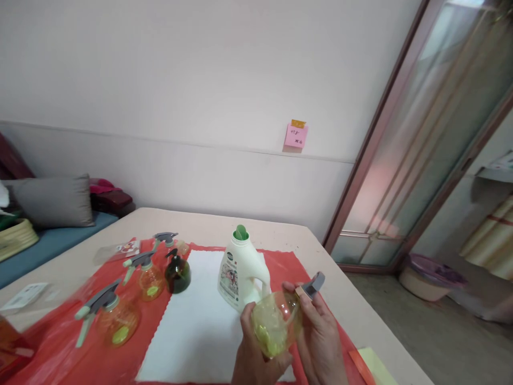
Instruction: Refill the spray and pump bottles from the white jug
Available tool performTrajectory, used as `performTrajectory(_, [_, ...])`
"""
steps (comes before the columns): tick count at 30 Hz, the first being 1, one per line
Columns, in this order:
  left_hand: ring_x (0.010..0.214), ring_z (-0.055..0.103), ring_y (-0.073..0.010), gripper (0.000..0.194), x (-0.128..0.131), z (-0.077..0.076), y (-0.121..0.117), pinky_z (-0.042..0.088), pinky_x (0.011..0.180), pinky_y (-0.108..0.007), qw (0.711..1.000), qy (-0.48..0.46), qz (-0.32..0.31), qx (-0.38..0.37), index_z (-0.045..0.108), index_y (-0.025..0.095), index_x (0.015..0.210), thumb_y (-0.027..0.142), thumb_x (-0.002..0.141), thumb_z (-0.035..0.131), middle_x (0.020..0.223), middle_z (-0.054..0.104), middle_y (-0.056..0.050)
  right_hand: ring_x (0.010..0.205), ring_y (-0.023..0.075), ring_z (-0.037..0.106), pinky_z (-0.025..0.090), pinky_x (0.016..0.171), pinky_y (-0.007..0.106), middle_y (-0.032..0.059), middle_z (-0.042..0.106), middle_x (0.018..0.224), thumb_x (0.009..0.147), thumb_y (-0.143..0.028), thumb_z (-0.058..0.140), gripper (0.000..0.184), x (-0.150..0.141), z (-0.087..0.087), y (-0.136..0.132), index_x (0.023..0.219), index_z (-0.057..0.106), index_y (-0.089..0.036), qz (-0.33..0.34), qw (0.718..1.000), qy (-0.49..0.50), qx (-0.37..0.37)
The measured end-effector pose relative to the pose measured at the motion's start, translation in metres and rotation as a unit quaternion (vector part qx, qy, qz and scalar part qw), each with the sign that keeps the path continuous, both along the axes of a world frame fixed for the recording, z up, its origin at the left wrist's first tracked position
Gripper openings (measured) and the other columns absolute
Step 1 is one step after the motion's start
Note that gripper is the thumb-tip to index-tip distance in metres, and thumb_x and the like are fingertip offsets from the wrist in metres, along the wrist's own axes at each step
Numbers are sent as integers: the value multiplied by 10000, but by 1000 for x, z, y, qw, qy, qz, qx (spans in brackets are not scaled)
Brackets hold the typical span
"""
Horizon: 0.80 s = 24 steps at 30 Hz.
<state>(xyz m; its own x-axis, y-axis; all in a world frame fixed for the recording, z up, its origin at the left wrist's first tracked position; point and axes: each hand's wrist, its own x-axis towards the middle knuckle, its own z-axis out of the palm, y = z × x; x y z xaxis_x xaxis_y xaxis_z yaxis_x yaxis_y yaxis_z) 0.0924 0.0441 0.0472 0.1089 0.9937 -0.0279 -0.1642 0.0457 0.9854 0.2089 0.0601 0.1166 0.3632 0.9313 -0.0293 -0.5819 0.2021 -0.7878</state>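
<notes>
A clear yellow spray bottle (272, 326) is tilted on its side between my hands, yellowish at its base end. My left hand (256, 353) wraps round the lower body. My right hand (320, 331) grips the neck, just below the grey spray head (312, 286), which points up to the right. Right behind the bottle stands a pale green jug (236, 275) with a handle and printed label, its mouth uncapped and showing green inside. A white cloth (196, 326) lies under the jug and my hands.
To the left stand orange spray bottles (118, 321) with grey triggers and a dark green pump bottle (177, 274). Red sheeting (280, 259) covers part of the table (320, 256). A pink note (295, 136) is taped to the wall. A yellow pad (374, 366) lies at front right.
</notes>
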Motion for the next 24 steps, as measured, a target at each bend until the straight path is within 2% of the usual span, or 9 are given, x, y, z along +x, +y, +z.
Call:
performTrajectory(2, [972,636,-258,1101,0,2,-4,481,894,-381,1000,1,-16,-3,143,184,1461,253,589,813,1214,630,-141,889,162,644,470,893,276,23,733,863,652,-369,835,297,4,1,0,871,715,-210,-13,1000,4,-5])
performTrajectory(5, [1079,632,-274,1105,-3,15,-7,472,949,-412,983,-156,-83,-55,142,220,1512,481,659,794,1321,598,-148,883,155,647,467,920,272,21,728,856,655,-345,836,282,12,2,1,865,719,-196,-2,1000,-1,9])
performTrajectory(8, [1159,620,-274,833,-7,28,-6,469,974,-404,930,-290,-143,-173,389,219,1439,658,770,620,1321,617,-124,901,175,652,479,933,319,31,726,872,690,-325,812,254,18,2,1,891,721,-198,30,999,6,31])
performTrajectory(10, [1192,604,-287,745,-8,32,-4,467,985,-387,910,-325,-169,-197,558,163,1301,692,777,581,1294,635,-143,888,195,657,495,919,360,42,725,857,700,-336,801,250,19,1,2,892,723,-198,39,999,10,36])
performTrajectory(14, [1127,623,-324,694,-8,24,0,488,935,-405,945,-276,-167,-55,614,159,1159,615,656,758,1178,679,-155,897,215,660,505,913,383,51,730,847,660,-343,825,283,18,-1,2,882,733,-194,28,999,20,11])
performTrajectory(17, [1199,562,-354,890,-8,7,-1,431,1016,-445,990,-113,-33,80,501,185,1258,538,528,867,1281,611,-166,911,221,657,510,915,393,51,734,845,626,-347,844,304,15,-1,3,866,738,-194,25,999,46,-8])
performTrajectory(20, [1309,458,-378,978,-6,-5,-4,359,1093,-467,988,8,59,145,412,188,1326,547,530,853,1409,496,-194,904,213,655,517,913,399,38,731,864,626,-353,841,306,13,2,3,878,738,-212,34,998,60,10])
performTrajectory(22, [1252,514,-380,998,-4,-3,-6,449,1001,-460,993,-13,13,117,368,197,1353,589,554,820,1386,505,-202,888,199,656,520,903,372,27,727,864,626,-351,842,300,15,3,3,874,737,-219,28,998,48,18])
performTrajectory(24, [1161,584,-355,1053,-5,7,-6,524,857,-411,993,-86,-69,32,320,241,1378,598,530,832,1372,515,-184,871,195,657,528,876,350,24,723,853,623,-356,844,290,17,4,3,856,737,-220,18,999,33,15])
